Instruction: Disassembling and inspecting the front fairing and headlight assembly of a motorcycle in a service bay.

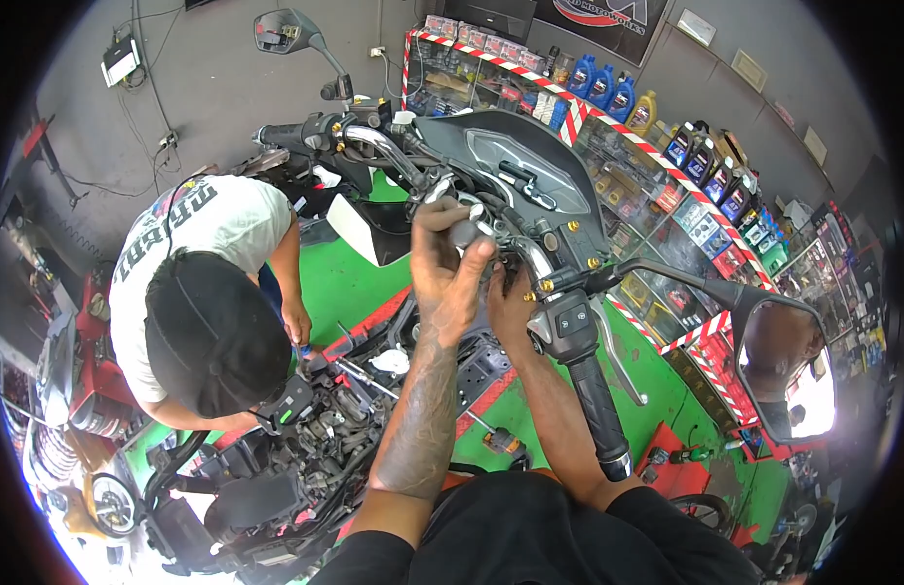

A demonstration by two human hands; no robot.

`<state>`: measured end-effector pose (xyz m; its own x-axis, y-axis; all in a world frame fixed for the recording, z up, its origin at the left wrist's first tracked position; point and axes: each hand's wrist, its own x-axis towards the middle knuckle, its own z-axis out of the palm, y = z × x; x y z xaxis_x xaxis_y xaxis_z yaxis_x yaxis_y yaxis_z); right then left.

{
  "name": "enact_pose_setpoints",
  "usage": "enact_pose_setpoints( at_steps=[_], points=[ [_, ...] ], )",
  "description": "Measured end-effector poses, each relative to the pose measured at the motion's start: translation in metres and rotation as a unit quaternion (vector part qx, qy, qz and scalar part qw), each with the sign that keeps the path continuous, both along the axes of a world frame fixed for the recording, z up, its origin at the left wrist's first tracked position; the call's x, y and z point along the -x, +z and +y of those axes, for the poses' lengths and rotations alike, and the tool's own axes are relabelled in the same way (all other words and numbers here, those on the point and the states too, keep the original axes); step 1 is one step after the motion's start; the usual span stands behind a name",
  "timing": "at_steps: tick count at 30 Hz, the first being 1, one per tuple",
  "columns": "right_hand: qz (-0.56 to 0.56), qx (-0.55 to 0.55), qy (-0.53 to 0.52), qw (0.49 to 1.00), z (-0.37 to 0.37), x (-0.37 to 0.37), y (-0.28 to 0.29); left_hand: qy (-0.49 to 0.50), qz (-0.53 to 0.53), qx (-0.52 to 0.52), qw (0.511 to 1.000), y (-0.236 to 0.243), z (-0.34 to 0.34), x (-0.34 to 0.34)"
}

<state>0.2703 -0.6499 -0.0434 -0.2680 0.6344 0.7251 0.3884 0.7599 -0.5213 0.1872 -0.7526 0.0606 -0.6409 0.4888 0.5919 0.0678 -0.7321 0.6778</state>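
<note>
My left hand point(444, 261) is at the middle of the motorcycle handlebar point(384, 146), its fingers curled and thumb raised around a dark rounded piece point(462, 234). Whether that piece is a tool or a part of the bike I cannot tell. Just to the right and lower, my right hand point(510, 304) reaches in under the bar, and its fingertips are hidden behind cables and the clamp area. Close by on the right are the switch housing point(572, 327), the black rubber grip point(600, 409) and the brake lever point(619, 356). Ahead lies the dark front cowl point(539, 166).
At left, a co-worker in a white shirt and black cap point(213, 331) bends over the stripped frame and engine point(306, 458). Mirrors stick out at far left point(284, 31) and right point(785, 366). Behind stands a glass display counter point(647, 166) with oil bottles point(617, 97).
</note>
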Motion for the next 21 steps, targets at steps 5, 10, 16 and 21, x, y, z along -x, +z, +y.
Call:
enact_pose_setpoints(
  at_steps=[5, 10, 16, 21],
  points=[
    [0.004, 0.085, 0.040, 0.996, -0.005, -0.003, 0.004, 0.018, -0.105, -0.051, 0.993, 0.016, 0.003, -0.005],
    [0.038, -0.006, -0.015, 0.999, 0.008, 0.000, -0.010, -0.069, -0.190, -0.149, 0.968, 0.015, 0.007, -0.018],
    [0.029, 0.088, 0.028, 0.995, -0.008, 0.000, 0.003, 0.092, 0.007, -0.057, 0.994, 0.011, -0.004, -0.009],
    [-0.034, -0.007, -0.071, 0.997, 0.007, -0.001, -0.016, 0.052, -0.175, -0.093, 0.979, 0.013, 0.004, -0.013]
  ],
)
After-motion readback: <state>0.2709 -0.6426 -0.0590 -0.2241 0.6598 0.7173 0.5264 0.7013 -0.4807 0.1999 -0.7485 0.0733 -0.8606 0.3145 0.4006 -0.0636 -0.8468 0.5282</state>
